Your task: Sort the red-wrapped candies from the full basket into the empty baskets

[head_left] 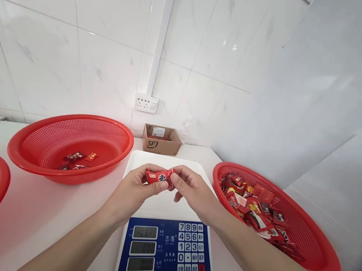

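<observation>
Between my two hands is a small red snack packet (162,177) with dark lettering on a white patch. My left hand (140,186) grips its left side, thumb across the front. At its right end, my right hand (190,188) pinches the wrapper between thumb and fingers. Both hands are above the white pan (153,208) of a digital scale. Below them lies the scale's blue panel (166,252), with number keys and three small displays.
On the right, a red basket (324,263) holds many wrapped packets. A red basket (30,150) at left has several packets in it, and part of another red basket (1,186) shows nearer. An open cardboard box (165,147) stands by the tiled wall, below a socket (147,103).
</observation>
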A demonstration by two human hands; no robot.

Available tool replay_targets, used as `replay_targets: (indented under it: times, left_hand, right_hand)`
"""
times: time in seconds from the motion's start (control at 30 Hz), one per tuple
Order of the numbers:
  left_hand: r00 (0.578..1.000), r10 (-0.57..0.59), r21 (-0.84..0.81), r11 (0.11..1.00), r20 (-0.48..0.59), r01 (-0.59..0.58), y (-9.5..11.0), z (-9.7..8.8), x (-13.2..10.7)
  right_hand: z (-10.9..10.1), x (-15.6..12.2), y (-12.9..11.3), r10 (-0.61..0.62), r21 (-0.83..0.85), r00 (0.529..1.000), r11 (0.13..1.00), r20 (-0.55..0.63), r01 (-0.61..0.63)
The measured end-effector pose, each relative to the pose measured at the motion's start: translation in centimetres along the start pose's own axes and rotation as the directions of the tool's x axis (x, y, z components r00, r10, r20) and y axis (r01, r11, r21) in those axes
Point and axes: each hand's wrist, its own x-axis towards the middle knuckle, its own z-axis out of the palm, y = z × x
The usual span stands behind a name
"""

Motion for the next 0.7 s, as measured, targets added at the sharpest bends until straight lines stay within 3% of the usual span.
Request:
replay_targets:
  times: [0.17, 0.3, 0.5, 0.57, 0.7]
  left_hand:
    - [0.999, -0.041, 0.137, 0.990, 0.025, 0.037, 0.0, 0.3, 0.0]
    - [0.998, 0.022, 0.255, 0.967, -0.052, -0.008, 0.1, 0.3, 0.1]
    - [0.987, 0.120, 0.381, 0.922, -0.111, -0.069, -0.8, 0.1, 0.2]
    - [0.981, 0.154, 0.505, 0.860, -0.120, -0.074, -1.1, -0.2, 0.3]
    - [0.976, 0.201, 0.778, 0.625, -0.080, -0.065, -1.1, -0.9, 0.5]
  right_hand:
    - [-0.2, 0.2, 0.3, -0.030, -0.005, 0.994, 1.000, -0.105, 0.029]
    - [-0.2, 0.1, 0.7, -0.040, -0.025, 0.981, 0.999, -0.187, 0.036]
    - [-0.2, 0.5, 1.6, -0.048, -0.131, 0.980, 0.991, -0.193, 0.023]
    - [-0.4, 1.1, 2.2, -0.044, -0.171, 0.976, 0.985, -0.211, 0.007]
    - [-1.5, 2.3, 3.7, 0.080, -0.210, 0.974, 0.969, -0.212, -0.126]
